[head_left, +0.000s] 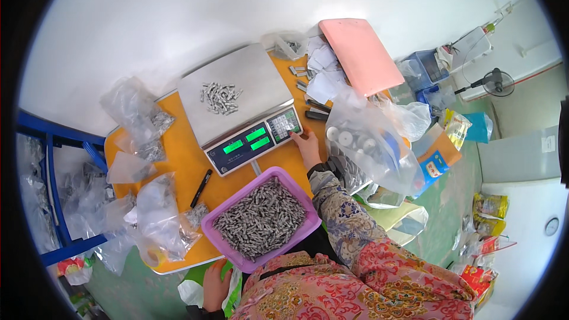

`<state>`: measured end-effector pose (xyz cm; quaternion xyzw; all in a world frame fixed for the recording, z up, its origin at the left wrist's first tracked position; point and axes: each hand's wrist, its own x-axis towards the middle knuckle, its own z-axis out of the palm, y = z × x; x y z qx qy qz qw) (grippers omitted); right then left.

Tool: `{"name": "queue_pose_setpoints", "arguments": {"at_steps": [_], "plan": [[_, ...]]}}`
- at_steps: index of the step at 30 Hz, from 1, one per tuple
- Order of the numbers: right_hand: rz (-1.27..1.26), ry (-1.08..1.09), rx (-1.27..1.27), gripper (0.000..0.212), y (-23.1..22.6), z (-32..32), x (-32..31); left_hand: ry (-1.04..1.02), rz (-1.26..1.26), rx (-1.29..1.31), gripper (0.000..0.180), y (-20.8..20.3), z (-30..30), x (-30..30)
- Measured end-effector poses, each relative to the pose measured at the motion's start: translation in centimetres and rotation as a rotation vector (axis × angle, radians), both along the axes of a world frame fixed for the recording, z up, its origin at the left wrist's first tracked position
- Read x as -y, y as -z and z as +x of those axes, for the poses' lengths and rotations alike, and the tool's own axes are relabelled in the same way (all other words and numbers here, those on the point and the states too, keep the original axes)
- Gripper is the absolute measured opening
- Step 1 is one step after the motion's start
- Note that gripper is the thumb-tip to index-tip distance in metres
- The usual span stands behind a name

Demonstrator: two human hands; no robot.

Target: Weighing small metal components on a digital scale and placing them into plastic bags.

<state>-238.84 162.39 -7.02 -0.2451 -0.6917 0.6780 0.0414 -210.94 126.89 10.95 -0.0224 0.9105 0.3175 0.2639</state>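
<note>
A flat-topped electronic scale (252,146) stands on the orange table with its green displays lit. On its steel plate lies a small pile of grey metal parts (220,98). My right hand (307,147) is at the scale's keypad, a finger on the keys and nothing held. Nearer me, a purple plastic basin (208,225) sits at the table's front edge. Many similar small metal parts (261,218) fill it. My left hand (217,286) is low beside the basin's near left corner, fingers extended and apart; whether they touch the rim I cannot tell.
Left of the scale lie a black marker (201,188) and clear plastic bags (159,210) with metal parts. To the right are a bag of round white pieces (355,139), paper slips (325,74) and a pink board (361,56). A blue metal rack (50,189) borders the table's left side.
</note>
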Motion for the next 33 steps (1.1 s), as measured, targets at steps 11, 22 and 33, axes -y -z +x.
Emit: {"name": "queue_pose_setpoints", "arguments": {"at_steps": [11,22,33], "plan": [[0.079,0.056,-0.007,0.039,1.8,-0.8,0.4,-0.061,-0.032,-0.003,0.036,0.4,0.5,0.4],[-0.126,-0.054,0.044,0.038,-1.7,0.4,-1.5,-0.059,-0.034,-0.024,0.037,0.1,0.0,0.4],[-0.169,0.014,0.067,0.037,-1.7,0.2,-1.3,-0.06,-0.037,-0.053,0.036,0.4,0.7,0.6]]}}
